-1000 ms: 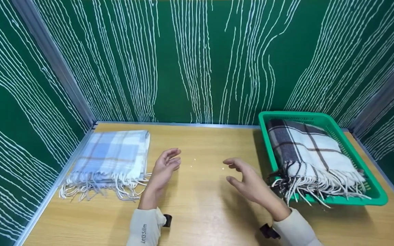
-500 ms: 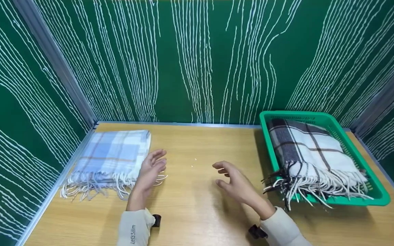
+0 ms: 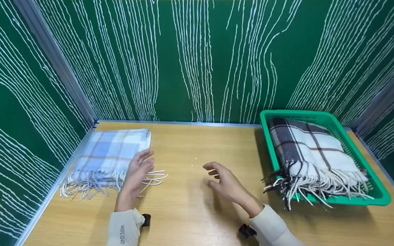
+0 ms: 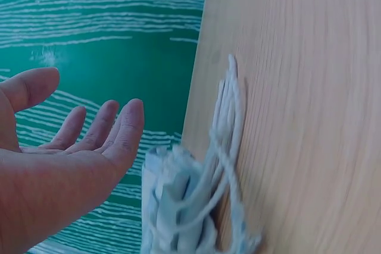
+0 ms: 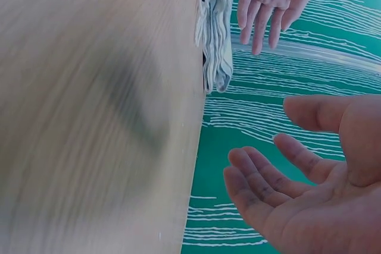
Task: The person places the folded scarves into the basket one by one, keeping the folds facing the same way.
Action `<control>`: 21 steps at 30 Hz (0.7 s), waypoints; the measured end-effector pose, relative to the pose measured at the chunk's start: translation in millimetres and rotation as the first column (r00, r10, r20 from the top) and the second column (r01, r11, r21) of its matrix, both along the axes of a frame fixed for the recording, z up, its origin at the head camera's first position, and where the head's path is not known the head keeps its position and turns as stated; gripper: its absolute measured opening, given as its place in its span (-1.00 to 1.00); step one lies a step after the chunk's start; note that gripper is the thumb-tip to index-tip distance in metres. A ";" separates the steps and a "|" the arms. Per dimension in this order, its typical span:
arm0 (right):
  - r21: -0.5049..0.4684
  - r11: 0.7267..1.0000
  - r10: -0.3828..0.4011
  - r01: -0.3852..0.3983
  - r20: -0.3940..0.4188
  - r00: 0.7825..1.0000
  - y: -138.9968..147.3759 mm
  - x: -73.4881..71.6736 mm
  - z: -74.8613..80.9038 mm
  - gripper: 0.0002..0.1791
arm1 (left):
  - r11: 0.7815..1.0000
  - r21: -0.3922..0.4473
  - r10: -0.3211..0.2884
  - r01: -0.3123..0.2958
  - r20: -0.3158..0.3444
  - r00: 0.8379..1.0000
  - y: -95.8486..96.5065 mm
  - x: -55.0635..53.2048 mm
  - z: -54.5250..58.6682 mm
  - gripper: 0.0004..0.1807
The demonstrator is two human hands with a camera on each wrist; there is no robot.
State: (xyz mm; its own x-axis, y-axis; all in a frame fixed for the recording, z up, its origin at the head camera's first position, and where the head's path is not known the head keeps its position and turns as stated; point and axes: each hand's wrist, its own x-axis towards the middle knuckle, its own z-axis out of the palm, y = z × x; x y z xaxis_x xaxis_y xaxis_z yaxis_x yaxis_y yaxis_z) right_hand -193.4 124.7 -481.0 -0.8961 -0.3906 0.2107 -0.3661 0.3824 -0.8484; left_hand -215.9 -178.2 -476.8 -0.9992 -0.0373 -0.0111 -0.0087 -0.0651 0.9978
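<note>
A folded blue-and-white plaid scarf with white fringe lies at the table's left side. Over its right edge in the head view hovers my left hand, fingers relaxed and holding nothing. The left wrist view shows the scarf's fringe spread on the wood below that hand. My right hand is above the middle of the table, loosely curved and apart from everything. In the right wrist view its thumb and fingers stand apart, and the folded scarf's layered edge shows beyond.
A green plastic basket stands at the right. Inside is a folded dark-and-white plaid scarf, its fringe hanging over the near rim. Green walls with white wavy lines enclose the wooden table. Tiny white specks lie mid-table.
Both hands have moved left in the head view, the left one now partly covering the scarf's right edge. Some fringe strands now stick out farther right. The basket stays put.
</note>
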 end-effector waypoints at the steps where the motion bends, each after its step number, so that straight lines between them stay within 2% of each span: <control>1: 0.001 1.000 0.003 -0.003 0.004 1.000 -1.5 -0.5 0.0 -0.60 | 1.000 0.001 0.011 -0.011 0.002 1.000 -2.3 -0.3 0.4 -0.45; 7: -0.008 0.999 0.031 -0.031 0.033 0.999 -9.5 -3.8 -0.4 -0.60 | 0.998 0.010 0.065 -0.065 0.021 0.998 -13.8 -1.2 1.8 -0.45; 21: -0.063 0.997 0.061 -0.053 0.138 0.989 -25.9 -7.3 -9.7 -0.58 | 0.995 -0.006 0.103 -0.103 0.082 0.991 -47.0 2.9 3.3 -0.40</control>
